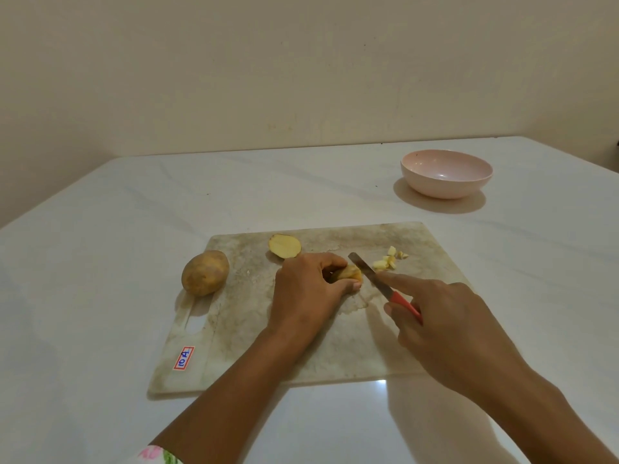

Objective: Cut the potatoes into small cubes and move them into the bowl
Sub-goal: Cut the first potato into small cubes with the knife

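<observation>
Start with the label: a small red-bordered sticker [184, 358] on the near left corner of the worn, stained whitish rectangular cutting board [254, 346] reads "A 01" in blue, its letters turned sideways to the camera. Now to the action. The left hand [306, 293] is curled over a brown-skinned cut potato piece [348, 273], fingers and thumb clamped round it and pinning it to the board, with its long axis running out of the grip towards the blade. Just to the right of that grip, the right hand [445, 326] is wrapped round the red-handled, steel-bladed small knife [378, 284], with the forefinger laid straight along the back of the blade. The knife runs on a diagonal, handle near and to the right, tip far and to the left, right beside the exposed end of the held piece. Whether the edge is actually in the flesh, I can't tell. Beyond the blade, a little way from both hands, sits a small cluster of pale yellow potato cubes [390, 259]. Just past the left knuckles lies an oval potato half [285, 246], cut face up. Well to the left of the grip, an uncut brown whole potato [205, 272] rests at the board's left edge. The round pale pink bowl [445, 189] stands far beyond the right hand on the white table [100, 229], well clear of the board. A floral sleeve [157, 455] peeks in on the left arm.
</observation>
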